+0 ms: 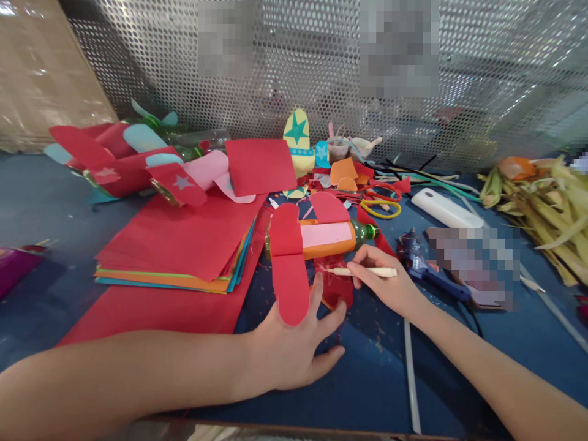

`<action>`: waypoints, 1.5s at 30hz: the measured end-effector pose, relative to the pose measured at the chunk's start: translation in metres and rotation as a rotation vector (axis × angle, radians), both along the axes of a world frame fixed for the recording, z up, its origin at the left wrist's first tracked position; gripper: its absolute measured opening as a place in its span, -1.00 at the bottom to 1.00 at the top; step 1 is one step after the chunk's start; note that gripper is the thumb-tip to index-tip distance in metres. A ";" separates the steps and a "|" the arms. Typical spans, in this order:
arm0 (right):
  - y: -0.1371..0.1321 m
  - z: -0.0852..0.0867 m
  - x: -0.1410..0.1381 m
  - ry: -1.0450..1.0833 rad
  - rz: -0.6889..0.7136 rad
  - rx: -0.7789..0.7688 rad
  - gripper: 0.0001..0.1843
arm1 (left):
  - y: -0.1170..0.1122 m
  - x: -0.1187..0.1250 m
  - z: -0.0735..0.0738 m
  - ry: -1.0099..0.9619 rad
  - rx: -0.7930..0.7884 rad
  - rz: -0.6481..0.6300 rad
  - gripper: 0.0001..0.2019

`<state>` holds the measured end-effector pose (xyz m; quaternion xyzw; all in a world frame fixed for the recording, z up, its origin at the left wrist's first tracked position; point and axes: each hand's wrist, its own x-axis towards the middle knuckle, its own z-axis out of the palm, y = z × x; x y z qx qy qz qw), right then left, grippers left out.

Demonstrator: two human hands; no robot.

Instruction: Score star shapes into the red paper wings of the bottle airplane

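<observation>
A green glass bottle (366, 232) lies on its side, wrapped in orange paper (321, 250) with a pink strip (326, 235) on top. A long red paper piece with rounded ends (290, 285) crosses its base end. My right hand (390, 278) grips a cream-coloured pen (386, 272), its tip at a smaller red paper piece (340, 286) beside the bottle. Faint star lines show on that piece. My left hand (289, 349) reaches under the long red piece with fingers spread, fingertips on the smaller one. Part of this hand is covered.
Stacked coloured paper (184, 239) lies left, before finished-looking red paper planes (114, 162). Scraps and yellow scissor handles (381, 209) sit behind the bottle. Rightward are a blue glue gun (436, 278), a white oblong device (445, 208), a blurred phone-like object and dried husks (546, 208).
</observation>
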<state>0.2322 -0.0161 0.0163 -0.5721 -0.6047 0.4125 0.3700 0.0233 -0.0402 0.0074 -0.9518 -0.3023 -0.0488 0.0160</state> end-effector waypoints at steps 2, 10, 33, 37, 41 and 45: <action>0.000 0.000 0.000 -0.008 -0.003 0.002 -0.74 | 0.000 0.000 0.000 0.001 0.001 0.005 -0.46; 0.001 0.001 -0.001 0.016 -0.004 -0.001 -0.74 | 0.000 0.000 -0.001 -0.010 0.000 -0.008 -0.46; 0.001 0.001 0.000 0.023 -0.008 -0.007 -0.73 | 0.001 0.000 -0.001 0.003 0.001 -0.007 -0.47; 0.001 0.000 0.000 0.032 -0.009 -0.001 -0.74 | 0.001 0.000 -0.001 -0.002 0.010 -0.007 -0.46; 0.000 0.000 0.000 0.024 -0.004 -0.005 -0.74 | 0.001 0.000 -0.002 -0.008 0.006 -0.015 -0.47; -0.001 0.000 0.001 0.027 -0.005 -0.007 -0.76 | 0.001 -0.001 -0.002 -0.012 0.009 -0.010 -0.46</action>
